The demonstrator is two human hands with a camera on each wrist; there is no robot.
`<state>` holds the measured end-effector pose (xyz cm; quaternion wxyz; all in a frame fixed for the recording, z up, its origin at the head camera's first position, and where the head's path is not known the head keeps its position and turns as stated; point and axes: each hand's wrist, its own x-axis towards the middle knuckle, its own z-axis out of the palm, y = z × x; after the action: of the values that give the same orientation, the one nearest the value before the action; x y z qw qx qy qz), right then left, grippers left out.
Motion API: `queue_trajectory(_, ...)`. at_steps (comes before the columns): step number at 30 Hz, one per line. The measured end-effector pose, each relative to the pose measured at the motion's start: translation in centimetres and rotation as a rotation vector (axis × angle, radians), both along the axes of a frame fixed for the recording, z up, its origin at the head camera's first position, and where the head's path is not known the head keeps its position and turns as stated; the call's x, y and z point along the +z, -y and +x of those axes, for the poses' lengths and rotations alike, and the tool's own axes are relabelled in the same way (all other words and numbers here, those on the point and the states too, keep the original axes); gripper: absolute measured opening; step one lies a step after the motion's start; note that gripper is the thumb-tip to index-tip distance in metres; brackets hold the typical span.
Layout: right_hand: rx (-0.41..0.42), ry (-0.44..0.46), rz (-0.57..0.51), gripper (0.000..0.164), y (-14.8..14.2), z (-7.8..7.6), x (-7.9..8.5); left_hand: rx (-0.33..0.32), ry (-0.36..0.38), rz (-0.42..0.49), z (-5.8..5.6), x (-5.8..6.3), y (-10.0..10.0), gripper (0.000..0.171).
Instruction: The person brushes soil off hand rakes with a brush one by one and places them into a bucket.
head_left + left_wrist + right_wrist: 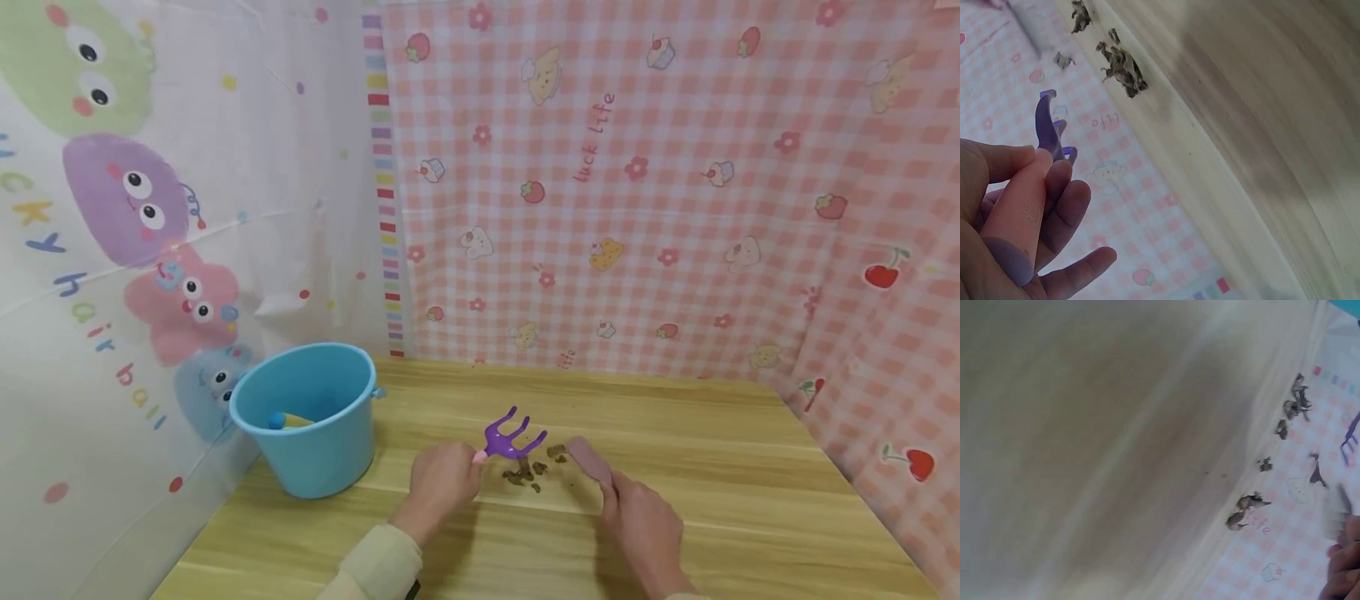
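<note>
My left hand (442,479) grips the pink handle (1019,209) of a toy garden fork, its purple tines (504,442) raised above the table and pointing away. In my right hand (645,521) is a flat, pale pinkish tool (588,458); it is blurred in the right wrist view, so I cannot tell its exact kind. Its far end lies beside a brown scrap (556,451). Dry, crumpled brown bits (525,473), like dead leaves, are scattered between the two hands. The left wrist view shows a larger clump (1124,70) of them.
A light blue bucket (315,467) stands at the table's left, with a yellow and blue object (291,421) inside. The wood-grain table (750,500) meets a pink checked cloth (600,217) behind and a white cartoon-printed cloth (300,208) on the left.
</note>
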<state>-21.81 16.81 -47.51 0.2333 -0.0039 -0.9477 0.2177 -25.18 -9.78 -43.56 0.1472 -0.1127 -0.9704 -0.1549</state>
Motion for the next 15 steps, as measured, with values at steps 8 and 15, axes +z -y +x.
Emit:
queue_trajectory(8, 0.043, -0.246, 0.071, 0.027, 1.8, -0.2, 0.0, -0.053, 0.015, -0.054, 0.4, -0.2, -1.1, 0.034)
queue_trajectory(15, 0.054, -0.086, 0.077, 0.027, 1.6, 0.1, -0.7, -0.009, -0.031, 0.018, 0.6, -0.1, -0.9, 0.038)
